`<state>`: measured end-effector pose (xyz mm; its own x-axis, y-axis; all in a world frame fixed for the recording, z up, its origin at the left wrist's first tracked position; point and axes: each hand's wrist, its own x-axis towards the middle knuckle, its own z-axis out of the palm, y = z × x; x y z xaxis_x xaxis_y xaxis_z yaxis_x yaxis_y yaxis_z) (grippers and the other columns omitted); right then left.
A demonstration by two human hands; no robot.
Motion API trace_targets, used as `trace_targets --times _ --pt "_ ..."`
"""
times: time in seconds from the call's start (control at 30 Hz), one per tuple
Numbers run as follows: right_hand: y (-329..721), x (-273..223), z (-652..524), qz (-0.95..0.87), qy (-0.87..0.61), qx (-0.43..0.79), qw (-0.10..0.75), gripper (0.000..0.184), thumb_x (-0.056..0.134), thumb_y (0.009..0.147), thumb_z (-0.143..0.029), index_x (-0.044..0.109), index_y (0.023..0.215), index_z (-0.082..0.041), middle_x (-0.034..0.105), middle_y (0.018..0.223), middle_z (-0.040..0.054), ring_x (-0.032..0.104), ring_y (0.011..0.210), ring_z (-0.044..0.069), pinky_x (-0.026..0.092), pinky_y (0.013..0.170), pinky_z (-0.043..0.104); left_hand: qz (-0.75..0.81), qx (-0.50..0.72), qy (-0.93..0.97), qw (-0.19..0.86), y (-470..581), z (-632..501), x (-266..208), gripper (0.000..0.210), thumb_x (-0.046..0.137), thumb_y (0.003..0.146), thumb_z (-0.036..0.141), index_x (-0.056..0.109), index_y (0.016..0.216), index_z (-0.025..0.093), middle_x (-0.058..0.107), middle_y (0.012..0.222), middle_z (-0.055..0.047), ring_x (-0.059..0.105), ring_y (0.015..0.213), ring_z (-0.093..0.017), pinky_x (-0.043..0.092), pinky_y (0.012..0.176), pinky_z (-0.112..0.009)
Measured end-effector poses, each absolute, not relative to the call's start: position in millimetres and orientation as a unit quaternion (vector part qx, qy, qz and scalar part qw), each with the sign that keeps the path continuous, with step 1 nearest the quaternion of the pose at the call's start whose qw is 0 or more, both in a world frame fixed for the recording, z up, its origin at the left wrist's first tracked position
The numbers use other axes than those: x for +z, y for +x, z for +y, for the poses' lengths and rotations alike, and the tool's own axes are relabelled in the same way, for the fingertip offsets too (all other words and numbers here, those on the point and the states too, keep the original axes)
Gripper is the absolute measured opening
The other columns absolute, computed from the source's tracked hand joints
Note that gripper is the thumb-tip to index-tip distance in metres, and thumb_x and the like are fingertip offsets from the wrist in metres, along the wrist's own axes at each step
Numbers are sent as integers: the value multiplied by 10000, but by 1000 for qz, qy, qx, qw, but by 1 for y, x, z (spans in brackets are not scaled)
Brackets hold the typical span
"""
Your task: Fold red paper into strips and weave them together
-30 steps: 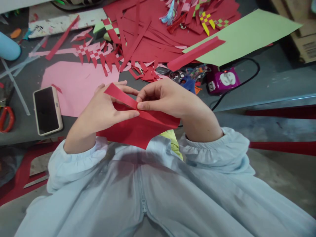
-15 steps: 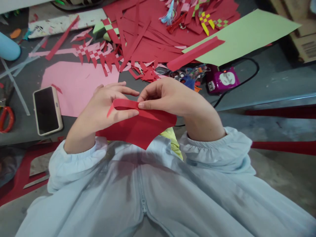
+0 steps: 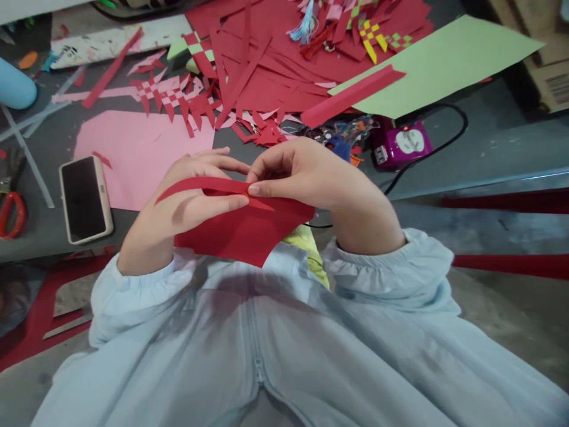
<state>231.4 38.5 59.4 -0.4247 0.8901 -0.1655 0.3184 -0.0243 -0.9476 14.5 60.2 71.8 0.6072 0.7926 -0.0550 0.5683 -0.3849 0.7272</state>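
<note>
A sheet of red paper [image 3: 249, 231] is held between my two hands in front of my body, its lower corner pointing down. Along its top edge a narrow red strip [image 3: 195, 183] curls leftward over my left thumb. My left hand [image 3: 191, 196] grips the sheet, thumb on the near side and fingers stretched behind it. With thumb and index finger, my right hand [image 3: 293, 175] pinches the strip where it meets the sheet's top edge. Whether the strip is attached there or separate, I cannot tell.
On the dark table lie a phone [image 3: 85, 199], pink paper [image 3: 133, 154], red-handled scissors [image 3: 13, 213] and a purple charger block [image 3: 402, 145] with a black cable. Red sheets [image 3: 284, 65], cut strips and a green sheet [image 3: 440, 65] spread behind my hands.
The strip's free end has swung up and left, now lying across the back of my left thumb. The red sheet has shifted slightly; both hands stay almost in place.
</note>
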Motion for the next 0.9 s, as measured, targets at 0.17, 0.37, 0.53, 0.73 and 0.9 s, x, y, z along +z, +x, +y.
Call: trace_targets --times 0.17,0.37,0.53,0.73,0.9 --pt "231 56 37 -622 -455 574 277 162 721 766 -361 709 809 -206 716 773 -2 614 723 129 490 622 256 404 158 815 384 13 59 74 249 750 796 501 786 933 296 751 1207 -4 558 1347 -289 446 1148 -460" --pt "232 59 38 -624 -467 569 265 131 716 766 -333 726 775 -203 715 739 2 618 731 135 466 599 252 387 150 822 390 15 61 76 244 738 792 488 750 712 258 776 1129 -13 602 1281 -294 415 1170 -496" --pt "232 59 40 -640 -467 553 255 138 708 780 -334 726 776 -197 711 732 2 610 716 134 462 607 258 391 154 831 366 17 62 71 198 758 744 452 743 682 265 772 1147 -18 626 1239 -297 400 1178 -513" --pt "230 58 39 -640 -472 550 253 147 702 805 -342 727 773 -201 705 742 3 620 748 141 466 636 266 388 133 841 353 21 63 71 242 700 787 479 725 658 276 774 1127 9 660 1178 -265 369 1199 -470" --pt "229 61 37 -632 -481 551 258 159 696 812 -338 719 760 -190 690 726 -6 612 727 132 456 616 258 394 151 829 368 21 61 75 174 724 760 453 755 711 289 775 1119 22 638 1217 -285 389 1183 -483"
